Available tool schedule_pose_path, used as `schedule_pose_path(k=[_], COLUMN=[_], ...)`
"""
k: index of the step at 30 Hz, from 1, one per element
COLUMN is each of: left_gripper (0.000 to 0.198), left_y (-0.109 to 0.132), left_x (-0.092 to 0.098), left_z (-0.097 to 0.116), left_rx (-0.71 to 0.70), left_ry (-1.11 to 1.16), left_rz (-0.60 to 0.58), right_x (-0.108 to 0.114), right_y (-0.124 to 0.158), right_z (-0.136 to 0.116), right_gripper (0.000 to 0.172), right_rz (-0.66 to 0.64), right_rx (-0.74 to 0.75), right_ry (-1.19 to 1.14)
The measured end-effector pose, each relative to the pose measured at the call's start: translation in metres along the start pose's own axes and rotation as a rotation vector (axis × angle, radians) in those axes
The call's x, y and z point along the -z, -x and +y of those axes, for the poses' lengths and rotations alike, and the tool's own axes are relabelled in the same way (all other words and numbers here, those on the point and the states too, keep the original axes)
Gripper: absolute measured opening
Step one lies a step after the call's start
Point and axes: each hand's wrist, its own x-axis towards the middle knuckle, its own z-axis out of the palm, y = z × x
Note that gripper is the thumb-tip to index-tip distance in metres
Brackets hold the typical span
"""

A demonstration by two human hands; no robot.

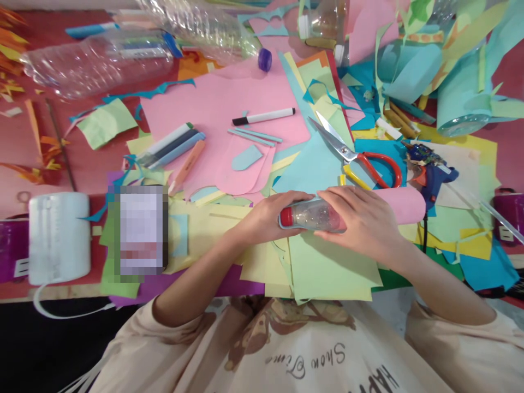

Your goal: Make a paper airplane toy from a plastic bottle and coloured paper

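A clear plastic bottle (314, 215) with a red cap (287, 216) lies sideways between my hands, its far end wrapped in pink paper (405, 205). My left hand (268, 218) is curled around the cap end, where a light blue paper edge curves about the neck. My right hand (360, 221) grips the bottle's middle from above, over the edge of the pink paper. Just beyond my right hand lie scissors (372, 166) with red and yellow handles, blades parted. Under the bottle are pale green paper sheets (331, 267).
A blue glue gun (436, 177) sits to the right with a cord. Clear bottles (102, 63) lie at the back left. Markers (266, 116) rest on pink sheets (229, 93). A phone (141, 229) and a white box-shaped device (59, 237) are at left. A paper-covered bottle (462, 103) lies back right.
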Motion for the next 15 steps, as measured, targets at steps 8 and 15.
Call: schedule_pose_path(k=[8,15], left_gripper=[0.054,0.054], left_y=[-0.0006,-0.0007], left_x=[0.0005,0.0003], left_z=[0.0030,0.0026], left_rx=[0.031,0.088], left_ry=[0.013,0.025], left_rz=[0.001,-0.034], right_x=[0.0025,0.0014], right_y=[-0.0025,-0.0030], right_z=[0.0012,0.0026], right_gripper=[0.043,0.044], right_rz=[-0.032,-0.046], right_rx=[0.011,0.026], right_ry=[-0.014,0.013])
